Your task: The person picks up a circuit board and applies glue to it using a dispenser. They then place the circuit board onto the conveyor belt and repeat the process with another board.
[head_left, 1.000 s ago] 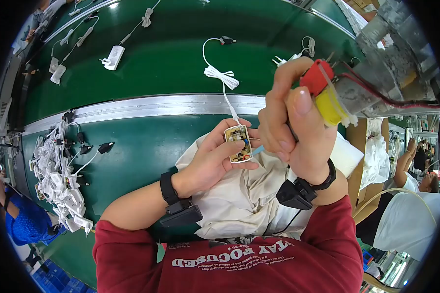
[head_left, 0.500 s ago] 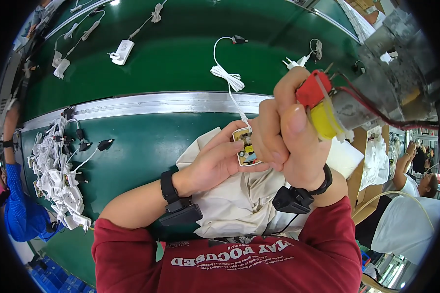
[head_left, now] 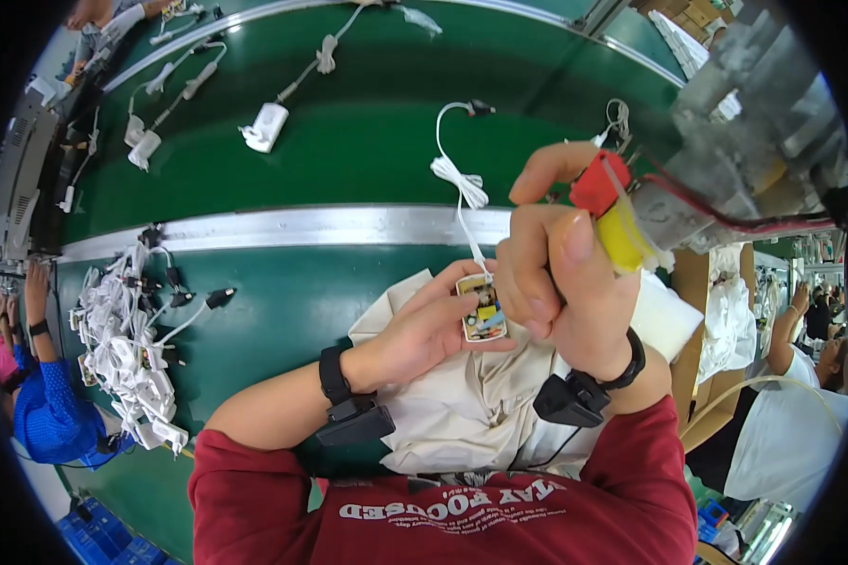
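My left hand (head_left: 407, 341) holds an opened white adapter (head_left: 485, 325), its circuit board and small yellow and blue parts exposed. A white cable (head_left: 462, 184), bundled in a coil, runs from its top edge to a black plug on the far side. My right hand (head_left: 584, 297) is closed beside the adapter. It grips a large grey tool (head_left: 688, 212) with a red block, a yellow band and dark red wires. The index finger is raised behind the red block. The tool's working end is hidden behind my hand. Under both hands lies cream cloth (head_left: 462, 405).
A tangled heap of white adapters and cables (head_left: 127, 363) lies at left. Beyond a metal rail (head_left: 292, 226), more white adapters (head_left: 266, 127) rest on the green surface (head_left: 367, 160). A person in blue (head_left: 57, 414) is at left; another in white (head_left: 787, 438) is at right.
The bench has shifted down and right in view. My right index finger has lifted from its curled position, and a small gap shows between that hand and the adapter.
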The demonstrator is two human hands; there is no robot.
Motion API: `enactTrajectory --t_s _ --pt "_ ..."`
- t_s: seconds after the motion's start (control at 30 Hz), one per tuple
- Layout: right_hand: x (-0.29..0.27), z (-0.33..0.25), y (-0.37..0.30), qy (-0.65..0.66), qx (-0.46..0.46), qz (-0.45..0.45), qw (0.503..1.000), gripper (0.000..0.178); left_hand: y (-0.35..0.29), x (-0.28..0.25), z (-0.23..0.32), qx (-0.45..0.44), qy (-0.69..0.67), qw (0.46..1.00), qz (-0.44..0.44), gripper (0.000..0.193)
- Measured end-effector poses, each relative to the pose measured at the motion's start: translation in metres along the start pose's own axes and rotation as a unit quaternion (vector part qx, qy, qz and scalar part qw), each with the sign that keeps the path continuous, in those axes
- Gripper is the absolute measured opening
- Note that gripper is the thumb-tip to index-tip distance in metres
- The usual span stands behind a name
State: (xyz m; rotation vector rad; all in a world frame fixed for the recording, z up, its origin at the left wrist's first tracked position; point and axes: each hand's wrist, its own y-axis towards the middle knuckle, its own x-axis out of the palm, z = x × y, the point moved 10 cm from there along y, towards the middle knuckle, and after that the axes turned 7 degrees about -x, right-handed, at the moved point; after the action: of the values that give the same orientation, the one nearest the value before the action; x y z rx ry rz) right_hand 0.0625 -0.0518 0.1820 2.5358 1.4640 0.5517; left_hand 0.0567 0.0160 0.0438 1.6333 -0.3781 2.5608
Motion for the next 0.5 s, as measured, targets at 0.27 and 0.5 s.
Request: enactTrajectory --t_s 0.27,0.5 --pt "0.009 -0.003 0.0 0.0 0.019 -0.018 1.0 0.041 0.059 0.046 0.128 0.349 0.736 0.579 0.046 0.033" --pt "0.011 0.0 0.005 -0.024 -0.019 -0.005 1.0 0.033 0.081 0.007 0.15 0.315 0.861 0.358 0.179 0.031"
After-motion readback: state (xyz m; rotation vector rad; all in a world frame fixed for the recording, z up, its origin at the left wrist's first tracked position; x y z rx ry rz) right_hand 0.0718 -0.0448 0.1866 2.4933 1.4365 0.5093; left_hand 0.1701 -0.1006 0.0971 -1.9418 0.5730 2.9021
